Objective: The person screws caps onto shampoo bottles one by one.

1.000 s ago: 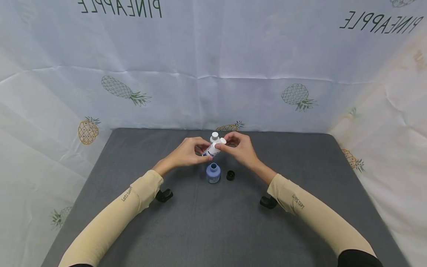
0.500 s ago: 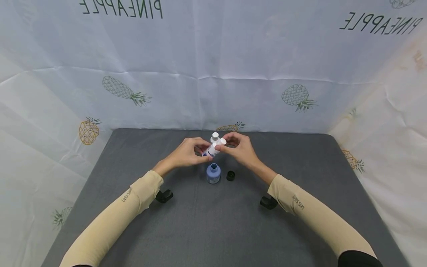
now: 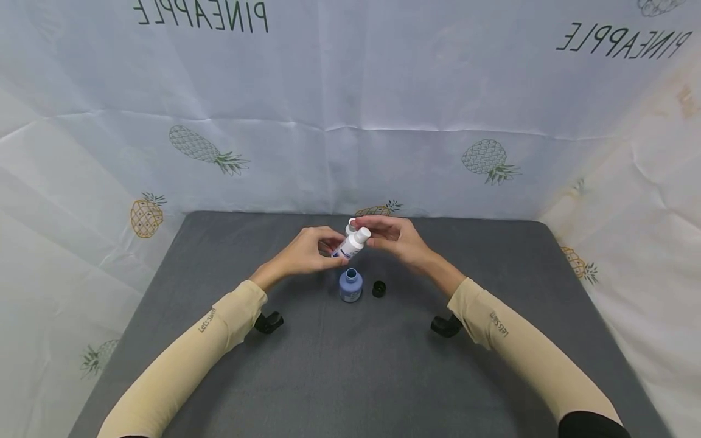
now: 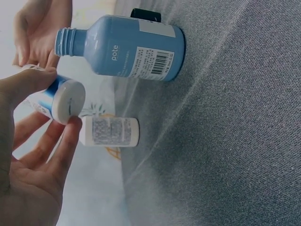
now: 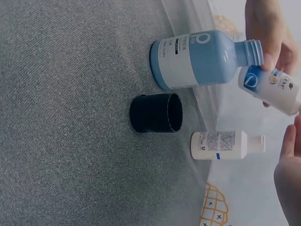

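My left hand (image 3: 308,250) grips a small white bottle (image 3: 348,247) with a blue label, tilted with its white cap up toward the right. My right hand (image 3: 401,242) is spread around that cap, its fingers fairly straight and the thumb tip right beside it. In front of the hands stands an uncapped blue bottle (image 5: 204,59), upright, its threaded neck bare. A black cap (image 5: 153,113) lies to its right. Behind the held bottle is a second white bottle (image 5: 218,145), upright with its cap on, partly hidden by the right fingers in the head view.
A grey cloth-covered table (image 3: 328,377) lies under everything. A white curtain (image 3: 285,164) printed with pineapples hangs close behind its far edge and along both sides. Black wrist mounts (image 3: 269,322) jut out under the forearms.
My right hand has loosened from the held bottle's cap, its fingers straightening and shifting to cover part of the rear white bottle. The left hand keeps its grip in place.
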Demonstrator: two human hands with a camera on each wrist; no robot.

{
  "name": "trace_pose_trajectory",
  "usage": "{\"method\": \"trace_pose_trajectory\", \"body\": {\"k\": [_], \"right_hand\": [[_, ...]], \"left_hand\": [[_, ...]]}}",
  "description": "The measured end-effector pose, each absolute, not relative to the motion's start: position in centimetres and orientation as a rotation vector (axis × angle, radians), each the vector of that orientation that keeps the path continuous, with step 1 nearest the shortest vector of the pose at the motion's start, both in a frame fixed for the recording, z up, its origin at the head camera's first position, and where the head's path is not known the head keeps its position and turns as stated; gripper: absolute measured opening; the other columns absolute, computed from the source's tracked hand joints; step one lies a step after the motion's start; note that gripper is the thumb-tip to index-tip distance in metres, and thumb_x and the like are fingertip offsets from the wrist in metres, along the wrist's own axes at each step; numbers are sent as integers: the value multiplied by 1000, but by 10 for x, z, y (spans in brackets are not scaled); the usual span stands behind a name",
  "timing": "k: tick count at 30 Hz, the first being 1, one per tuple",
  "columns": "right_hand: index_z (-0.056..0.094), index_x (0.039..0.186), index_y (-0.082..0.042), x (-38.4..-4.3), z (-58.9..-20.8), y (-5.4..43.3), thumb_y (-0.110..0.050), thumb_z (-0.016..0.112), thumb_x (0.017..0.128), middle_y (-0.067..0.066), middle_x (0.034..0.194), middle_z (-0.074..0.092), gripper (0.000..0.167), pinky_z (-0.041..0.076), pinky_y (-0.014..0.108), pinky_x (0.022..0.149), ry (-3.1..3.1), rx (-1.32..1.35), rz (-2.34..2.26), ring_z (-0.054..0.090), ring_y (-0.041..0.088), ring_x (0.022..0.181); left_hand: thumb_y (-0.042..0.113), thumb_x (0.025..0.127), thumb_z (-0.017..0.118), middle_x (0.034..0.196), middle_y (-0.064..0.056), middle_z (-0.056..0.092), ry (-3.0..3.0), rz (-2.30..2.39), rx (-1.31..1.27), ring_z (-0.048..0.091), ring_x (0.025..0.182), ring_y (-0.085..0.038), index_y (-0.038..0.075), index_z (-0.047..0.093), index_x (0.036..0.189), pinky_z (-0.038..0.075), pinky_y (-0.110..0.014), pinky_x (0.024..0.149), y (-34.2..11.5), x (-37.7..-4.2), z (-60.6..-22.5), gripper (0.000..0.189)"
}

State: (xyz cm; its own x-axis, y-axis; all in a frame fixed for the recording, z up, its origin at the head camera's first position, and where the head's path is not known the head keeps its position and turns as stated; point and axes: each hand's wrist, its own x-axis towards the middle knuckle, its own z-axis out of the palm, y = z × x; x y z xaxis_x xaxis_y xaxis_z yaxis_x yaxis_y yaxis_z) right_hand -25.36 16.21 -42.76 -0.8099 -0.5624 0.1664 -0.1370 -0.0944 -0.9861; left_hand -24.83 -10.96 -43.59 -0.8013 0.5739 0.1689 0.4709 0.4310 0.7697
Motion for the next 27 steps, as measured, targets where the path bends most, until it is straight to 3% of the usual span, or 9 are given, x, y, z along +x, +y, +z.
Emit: {"method": "trace_pose_trajectory", "body": {"k": [4,11,19,27], "right_hand": [[62,145,8,-254,-428,163,5,69,102,17,148,69,43,62,27,106,1940,-761,-1943,71,10,130],[63,140,10,-254,-429,161,5,70,101,35,146,62,40,62,24,104,2066,-776,-1900,72,7,120],[67,135,4,-251,-431,157,-1,75,100,24,134,70,36,64,24,98,2274,-790,-1773,72,7,111],[70,129,3,-248,-432,155,-2,78,99,22,127,72,32,64,24,96,2353,-758,-1794,72,6,105]], "left_hand": [[16,92,87,112,-14,77,2558,1305,940,75,102,-24,0,77,125,69,-41,92,-109,-247,-433,39],[16,92,86,112,-14,77,2566,1292,938,74,102,-24,-1,77,125,69,-43,92,-109,-247,-433,39],[16,92,86,110,-14,76,2572,1287,924,73,100,-23,-1,77,124,69,-45,91,-110,-244,-435,37],[17,92,86,111,-14,76,2577,1288,932,73,101,-23,0,77,125,69,-43,91,-109,-245,-435,38]]}}
